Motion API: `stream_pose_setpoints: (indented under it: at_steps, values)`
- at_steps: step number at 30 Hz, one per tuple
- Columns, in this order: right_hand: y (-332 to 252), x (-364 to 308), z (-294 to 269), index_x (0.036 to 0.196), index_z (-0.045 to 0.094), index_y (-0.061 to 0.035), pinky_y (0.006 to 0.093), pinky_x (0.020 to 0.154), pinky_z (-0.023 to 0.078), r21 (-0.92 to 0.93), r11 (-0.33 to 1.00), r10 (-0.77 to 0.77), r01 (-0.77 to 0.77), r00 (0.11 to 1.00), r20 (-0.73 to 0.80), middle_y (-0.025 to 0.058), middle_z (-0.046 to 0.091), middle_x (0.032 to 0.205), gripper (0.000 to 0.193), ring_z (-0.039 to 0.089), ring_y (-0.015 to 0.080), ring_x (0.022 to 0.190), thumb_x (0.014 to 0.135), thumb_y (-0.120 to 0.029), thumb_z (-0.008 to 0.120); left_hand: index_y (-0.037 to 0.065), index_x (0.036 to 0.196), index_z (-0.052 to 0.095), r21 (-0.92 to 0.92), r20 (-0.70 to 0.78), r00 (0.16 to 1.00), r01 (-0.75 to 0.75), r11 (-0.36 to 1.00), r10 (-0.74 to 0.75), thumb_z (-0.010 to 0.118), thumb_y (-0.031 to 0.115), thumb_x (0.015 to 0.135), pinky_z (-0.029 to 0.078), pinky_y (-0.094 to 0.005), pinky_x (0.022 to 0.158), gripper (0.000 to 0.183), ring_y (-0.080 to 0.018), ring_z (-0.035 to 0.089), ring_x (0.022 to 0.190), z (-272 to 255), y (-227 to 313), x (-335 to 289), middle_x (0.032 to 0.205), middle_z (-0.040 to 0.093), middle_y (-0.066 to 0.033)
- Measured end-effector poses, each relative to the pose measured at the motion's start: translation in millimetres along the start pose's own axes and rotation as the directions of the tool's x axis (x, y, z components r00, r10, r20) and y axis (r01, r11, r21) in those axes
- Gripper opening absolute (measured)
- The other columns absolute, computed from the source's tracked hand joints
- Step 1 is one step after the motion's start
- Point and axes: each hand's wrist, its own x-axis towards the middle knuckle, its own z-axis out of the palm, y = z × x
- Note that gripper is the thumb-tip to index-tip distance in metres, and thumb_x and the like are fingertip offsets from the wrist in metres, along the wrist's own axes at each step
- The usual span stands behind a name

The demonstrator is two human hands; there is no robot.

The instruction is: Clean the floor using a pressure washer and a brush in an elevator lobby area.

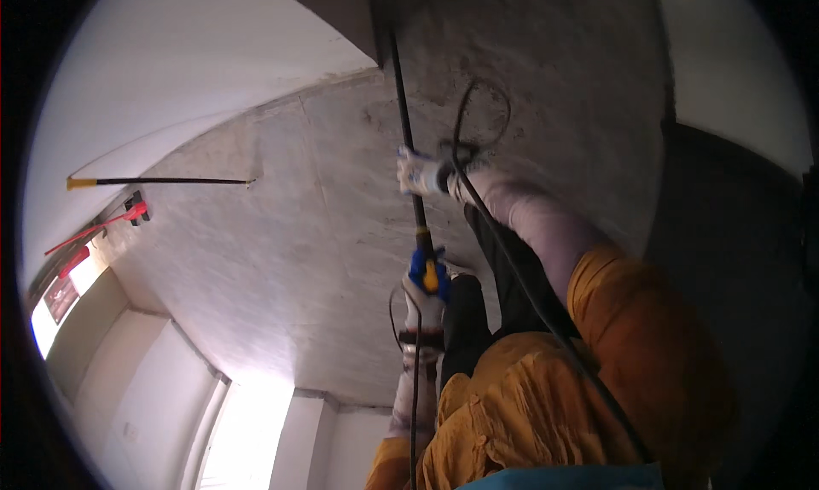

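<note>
A long dark pole (pixel 402 93) stretches away from me, and its far end fades into a dark area at the top of the view. My right hand (pixel 418 173), in a white and blue glove, is wrapped around it partway along; motion blurs it a little. Closer to me, my left hand (pixel 426 278), in a glove with blue and yellow showing, is closed around the near end, just below a yellow band on the pole. A dark strap circles each wrist.
A second dark pole with a yellow end (pixel 83 183) leans at the left wall. Near it is a red long-handled tool (pixel 126 213). A black cable (pixel 529 281) runs along my right arm and loops over the grey, smeared floor (pixel 316 200). A bright opening (pixel 247 430) lies lower left.
</note>
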Motion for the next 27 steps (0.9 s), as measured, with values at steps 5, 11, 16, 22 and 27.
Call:
stream_pose_setpoints:
  at_steps: [5, 11, 16, 22, 27]
  values:
    - [-168, -36, -2, 0.067, 0.06, -0.0248, 0.0499, 0.088, 0.034, 0.224, 0.975, -0.045, 0.019, 0.993, 0.111, -0.0042, 0.058, 0.073, 0.007, 0.056, 0.0204, 0.084, 0.073, -0.022, 0.057, 0.001, 0.105, 0.056, 0.231, -0.127, 0.99, -0.036, 0.972, 0.067, 0.05, 0.028, 0.09, 0.038, -0.0218, 0.041, 0.031, -0.0093, 0.048, 0.049, -103, -90, -93, 0.062, 0.05, 0.0002]
    - [-240, -29, -72, 0.07, 0.06, -0.0241, 0.0454, 0.083, 0.036, 0.263, 0.954, -0.21, 0.142, 0.944, 0.253, -0.0024, 0.059, 0.075, 0.004, 0.057, 0.0201, 0.086, 0.072, -0.025, 0.057, 0.005, 0.095, 0.059, -0.135, -0.217, 0.976, -0.064, 0.989, 0.033, 0.057, 0.028, 0.087, 0.043, -0.0232, 0.045, 0.025, -0.0128, 0.053, 0.056, -183, -138, -147, 0.071, 0.057, -0.0037]
    - [-257, -27, -65, 0.077, 0.056, -0.0209, 0.0448, 0.078, 0.036, 0.275, 0.95, -0.167, 0.144, 0.984, 0.06, -0.001, 0.058, 0.075, 0.016, 0.056, 0.0197, 0.085, 0.064, -0.028, 0.064, -0.001, 0.112, 0.052, 0.334, 0.042, 0.973, -0.229, 0.914, 0.228, 0.058, 0.001, 0.077, 0.043, -0.0223, 0.07, 0.036, -0.0118, 0.049, 0.072, -167, -91, -195, 0.083, 0.054, -0.0028]
    - [-253, -54, -90, 0.086, 0.054, -0.0145, 0.0539, 0.086, 0.034, 0.406, 0.914, -0.078, -0.027, 0.968, 0.239, 0.0069, 0.056, 0.089, 0.023, 0.05, 0.0261, 0.099, 0.068, -0.027, 0.064, -0.003, 0.114, 0.053, 0.645, 0.347, 0.755, -0.623, 0.443, 0.556, 0.058, 0.005, 0.082, 0.045, -0.0263, 0.072, 0.034, -0.0158, 0.056, 0.081, -160, -95, -172, 0.093, 0.06, -0.0088]
    - [-244, -68, -99, 0.086, 0.051, -0.0109, 0.0531, 0.081, 0.038, 0.445, 0.891, -0.006, -0.088, 0.979, 0.205, 0.0082, 0.053, 0.086, 0.013, 0.049, 0.0269, 0.095, 0.077, -0.02, 0.055, -0.004, 0.115, 0.052, 0.46, 0.129, 0.958, -0.288, 0.84, 0.258, 0.062, 0.005, 0.077, 0.044, -0.0257, 0.078, 0.041, -0.0171, 0.057, 0.087, -171, -98, -156, 0.099, 0.06, -0.012]
